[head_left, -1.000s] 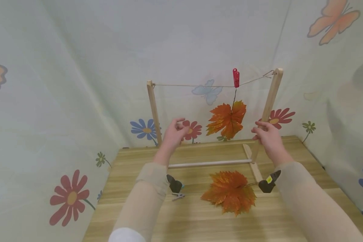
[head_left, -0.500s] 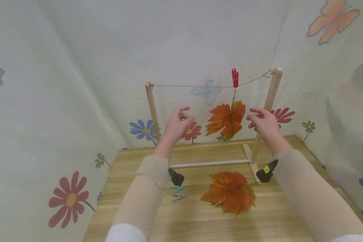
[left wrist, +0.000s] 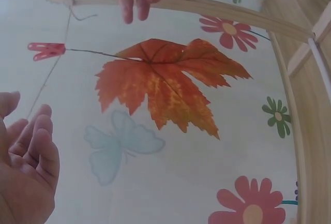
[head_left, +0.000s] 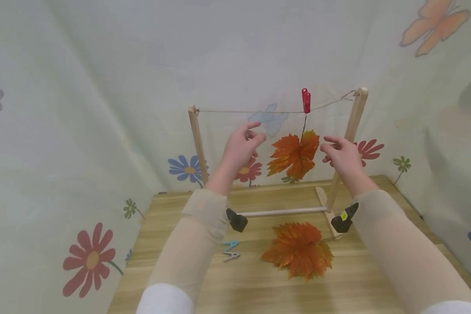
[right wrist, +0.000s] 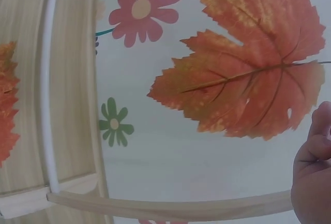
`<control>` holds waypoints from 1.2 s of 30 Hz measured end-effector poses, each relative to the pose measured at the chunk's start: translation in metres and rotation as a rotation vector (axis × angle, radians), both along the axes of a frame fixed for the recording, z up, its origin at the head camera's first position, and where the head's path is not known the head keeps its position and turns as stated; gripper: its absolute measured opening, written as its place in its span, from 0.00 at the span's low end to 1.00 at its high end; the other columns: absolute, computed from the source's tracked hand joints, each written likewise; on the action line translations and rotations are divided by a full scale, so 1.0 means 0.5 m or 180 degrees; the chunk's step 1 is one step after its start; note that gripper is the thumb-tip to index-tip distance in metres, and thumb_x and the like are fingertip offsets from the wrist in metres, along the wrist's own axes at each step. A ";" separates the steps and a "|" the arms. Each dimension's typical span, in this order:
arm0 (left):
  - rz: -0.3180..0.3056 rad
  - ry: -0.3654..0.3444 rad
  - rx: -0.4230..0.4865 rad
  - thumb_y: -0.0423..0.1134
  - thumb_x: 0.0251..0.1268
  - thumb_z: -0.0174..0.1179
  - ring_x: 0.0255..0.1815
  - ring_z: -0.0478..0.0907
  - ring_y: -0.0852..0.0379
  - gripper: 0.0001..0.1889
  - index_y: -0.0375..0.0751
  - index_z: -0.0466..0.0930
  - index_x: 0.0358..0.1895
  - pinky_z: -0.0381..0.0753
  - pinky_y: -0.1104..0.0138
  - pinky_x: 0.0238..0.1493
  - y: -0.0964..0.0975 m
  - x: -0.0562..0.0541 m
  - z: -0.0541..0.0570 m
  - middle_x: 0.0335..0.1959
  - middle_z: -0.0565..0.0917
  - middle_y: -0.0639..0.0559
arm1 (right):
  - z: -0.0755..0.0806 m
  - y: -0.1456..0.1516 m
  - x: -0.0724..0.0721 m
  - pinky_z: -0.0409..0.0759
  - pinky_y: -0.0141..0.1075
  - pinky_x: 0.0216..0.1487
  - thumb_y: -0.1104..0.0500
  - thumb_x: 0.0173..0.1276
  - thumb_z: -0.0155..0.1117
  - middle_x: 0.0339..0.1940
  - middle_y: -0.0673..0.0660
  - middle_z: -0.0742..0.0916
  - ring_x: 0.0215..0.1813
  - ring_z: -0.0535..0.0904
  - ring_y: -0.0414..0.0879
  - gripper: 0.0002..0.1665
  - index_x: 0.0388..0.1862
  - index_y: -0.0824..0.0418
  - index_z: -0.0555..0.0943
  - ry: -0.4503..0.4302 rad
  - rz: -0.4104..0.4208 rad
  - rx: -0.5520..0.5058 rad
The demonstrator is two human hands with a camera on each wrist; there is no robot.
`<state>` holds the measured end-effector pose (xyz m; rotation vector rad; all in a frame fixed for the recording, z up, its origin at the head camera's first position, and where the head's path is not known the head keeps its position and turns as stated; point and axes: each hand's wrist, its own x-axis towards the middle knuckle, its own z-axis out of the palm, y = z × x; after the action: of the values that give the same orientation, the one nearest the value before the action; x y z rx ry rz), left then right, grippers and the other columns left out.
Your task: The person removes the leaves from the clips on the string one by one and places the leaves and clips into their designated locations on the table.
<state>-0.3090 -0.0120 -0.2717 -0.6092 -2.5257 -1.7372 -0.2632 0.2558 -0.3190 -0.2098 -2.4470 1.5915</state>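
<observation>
An orange maple leaf [head_left: 294,155] hangs by its dark stem from a string [head_left: 243,111], held there by a red clothespin [head_left: 306,101]. To its left my left hand [head_left: 239,146] is raised, fingers loosely bent and holding nothing. My right hand [head_left: 342,157] is up on the other side, near the right post, also with nothing in its fingers. The left wrist view has the leaf [left wrist: 160,79] between both hands, apart from them. A second orange leaf [head_left: 298,250] lies on the table, with a blue clothespin [head_left: 230,245] and a grey clothespin [head_left: 231,256] to its left.
The string is tied between two wooden posts [head_left: 197,139] of a frame, joined low down by a white rod [head_left: 282,212]. The frame stands on a wood-grain table [head_left: 172,244]. Behind it hangs a pale cloth [head_left: 141,65] printed with flowers and butterflies.
My left hand has moved up and to the right, toward the hanging leaf. My right hand has risen slightly beside the post. The blue clothespin has come into full view.
</observation>
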 end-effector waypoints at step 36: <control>-0.0060 -0.0186 0.0248 0.46 0.65 0.58 0.29 0.76 0.49 0.24 0.54 0.68 0.64 0.80 0.66 0.32 0.111 -0.018 0.117 0.54 0.78 0.58 | 0.082 -0.102 -0.048 0.75 0.43 0.55 0.52 0.71 0.54 0.54 0.59 0.75 0.48 0.73 0.53 0.24 0.62 0.61 0.69 0.0135 0.0124 -0.0271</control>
<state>-0.3180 0.0437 -0.2134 -0.5886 -2.4832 -1.8767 -0.2873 0.2050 -0.2779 -0.1412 -2.3680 1.7003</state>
